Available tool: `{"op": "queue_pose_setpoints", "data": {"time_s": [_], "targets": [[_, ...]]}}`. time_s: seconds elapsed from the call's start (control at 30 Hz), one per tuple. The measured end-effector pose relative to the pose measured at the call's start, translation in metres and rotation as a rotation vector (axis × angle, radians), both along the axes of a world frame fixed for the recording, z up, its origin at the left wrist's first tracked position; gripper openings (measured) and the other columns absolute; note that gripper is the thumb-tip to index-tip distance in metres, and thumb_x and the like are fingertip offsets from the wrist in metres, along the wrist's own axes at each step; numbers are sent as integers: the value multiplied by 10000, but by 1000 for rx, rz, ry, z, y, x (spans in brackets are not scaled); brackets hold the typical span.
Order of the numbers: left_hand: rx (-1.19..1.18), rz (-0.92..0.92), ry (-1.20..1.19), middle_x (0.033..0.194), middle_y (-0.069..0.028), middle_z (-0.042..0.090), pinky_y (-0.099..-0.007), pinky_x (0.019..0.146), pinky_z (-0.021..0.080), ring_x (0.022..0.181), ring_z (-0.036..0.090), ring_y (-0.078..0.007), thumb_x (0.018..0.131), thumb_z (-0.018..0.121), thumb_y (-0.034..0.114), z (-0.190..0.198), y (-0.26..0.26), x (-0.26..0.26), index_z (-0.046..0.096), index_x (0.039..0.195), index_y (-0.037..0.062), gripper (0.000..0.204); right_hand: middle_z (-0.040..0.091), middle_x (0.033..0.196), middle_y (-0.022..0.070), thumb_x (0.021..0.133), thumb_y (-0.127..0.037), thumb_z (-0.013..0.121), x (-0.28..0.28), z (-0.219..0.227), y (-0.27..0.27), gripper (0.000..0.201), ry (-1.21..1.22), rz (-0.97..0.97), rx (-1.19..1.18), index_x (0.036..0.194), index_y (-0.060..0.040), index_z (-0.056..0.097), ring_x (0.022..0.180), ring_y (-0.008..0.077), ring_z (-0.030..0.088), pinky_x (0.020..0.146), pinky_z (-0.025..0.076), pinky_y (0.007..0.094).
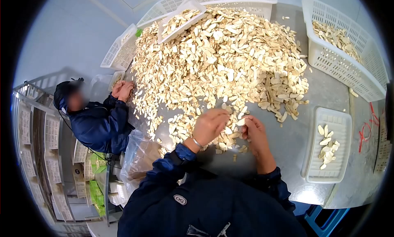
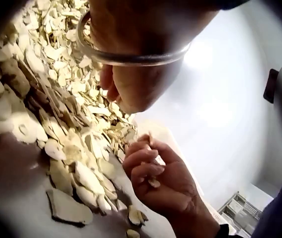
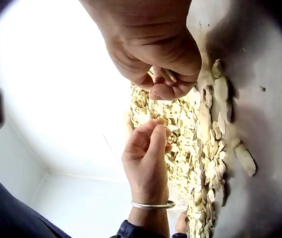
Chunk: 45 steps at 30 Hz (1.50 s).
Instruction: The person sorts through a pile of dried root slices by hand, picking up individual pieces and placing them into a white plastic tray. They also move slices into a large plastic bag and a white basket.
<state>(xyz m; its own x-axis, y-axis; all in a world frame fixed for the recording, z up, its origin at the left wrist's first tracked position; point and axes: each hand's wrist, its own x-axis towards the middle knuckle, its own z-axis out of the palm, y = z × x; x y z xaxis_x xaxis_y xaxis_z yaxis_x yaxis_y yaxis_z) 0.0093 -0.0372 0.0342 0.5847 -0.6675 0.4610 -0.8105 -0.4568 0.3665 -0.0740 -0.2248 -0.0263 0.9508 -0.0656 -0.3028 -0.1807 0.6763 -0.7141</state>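
A large heap of pale, brown-edged slices (image 1: 230, 52) that look dried covers the metal table. At its near edge my right hand (image 1: 255, 132) holds a pale slice (image 1: 241, 122) by the fingertips. More slices sit in its curled fingers, as the left wrist view shows. Just left of it is my left hand (image 1: 210, 126), wearing a silver bangle (image 3: 153, 205), its thumb and finger brought together over the loose slices. I cannot tell whether a slice is between those fingertips.
On the right lies a white tray (image 1: 308, 171) with several slices. White perforated baskets (image 1: 328, 52) stand along the far and right edges, and a smaller tray of slices (image 1: 180, 31) rests on the heap. Another person (image 1: 100, 122) works at the left, near a plastic bag (image 1: 139, 155).
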Motion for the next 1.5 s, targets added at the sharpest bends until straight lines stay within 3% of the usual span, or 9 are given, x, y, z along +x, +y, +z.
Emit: {"op": "queue_pose_setpoints", "data": {"time_s": [0.13,0.57,0.83,0.87,0.97,1.1,1.23,1.37,1.5], "targets": [[60,291,142,1059,-138,707,-407,809,565,969,682,-347,844,703,55,-12,19,14,712,989,53,146,576,817,-6,1043,-183,507,3,7,-3,154,-8,-138,157,1015,-79,618,627,71,503,549,404,220],[119,264,244,823,-87,648,-421,680,527,801,637,-338,823,732,159,-41,8,33,667,896,72,130,553,806,-27,1003,-132,558,2,4,-5,109,59,-116,50,1084,-78,607,603,43,469,475,346,207],[70,267,366,898,-154,705,-358,637,547,704,684,-304,870,701,90,-28,11,35,722,974,38,118,550,784,-31,999,-137,566,2,5,-4,117,79,-88,45,1088,-82,618,596,54,469,494,358,223],[176,316,452,945,-146,716,-370,699,554,802,697,-308,858,698,83,-24,10,35,719,973,48,122,549,782,-32,1000,-139,566,2,5,-4,115,77,-89,50,1084,-84,622,596,55,469,495,358,224],[126,150,117,975,-107,719,-393,785,544,897,681,-312,834,679,52,-24,1,40,711,964,66,134,547,782,-31,1001,-139,563,3,8,-5,106,88,-108,38,1066,-93,633,597,55,468,495,353,224],[236,37,9,1025,-57,688,-408,840,529,995,636,-296,811,667,52,-23,-20,44,696,972,104,171,559,769,-29,989,-106,584,3,5,-4,100,92,-152,46,1055,-71,650,566,46,470,478,355,221],[187,74,30,958,-70,704,-418,809,536,888,663,-303,824,670,54,-30,-19,48,696,947,100,134,560,757,-29,989,-110,582,3,1,-5,105,83,-157,20,1059,-70,650,559,45,471,472,356,221],[142,192,338,849,-114,689,-391,669,535,757,669,-308,845,680,61,-35,-13,50,693,929,98,93,569,762,-28,991,-115,583,4,1,-3,104,78,-152,20,1057,-74,652,551,45,471,469,361,221],[36,136,203,814,-102,660,-378,618,515,715,659,-287,845,705,87,-39,-12,51,667,933,80,96,574,768,-25,996,-125,585,2,8,-4,104,112,-153,31,1062,-76,649,555,45,473,473,362,219]]}}
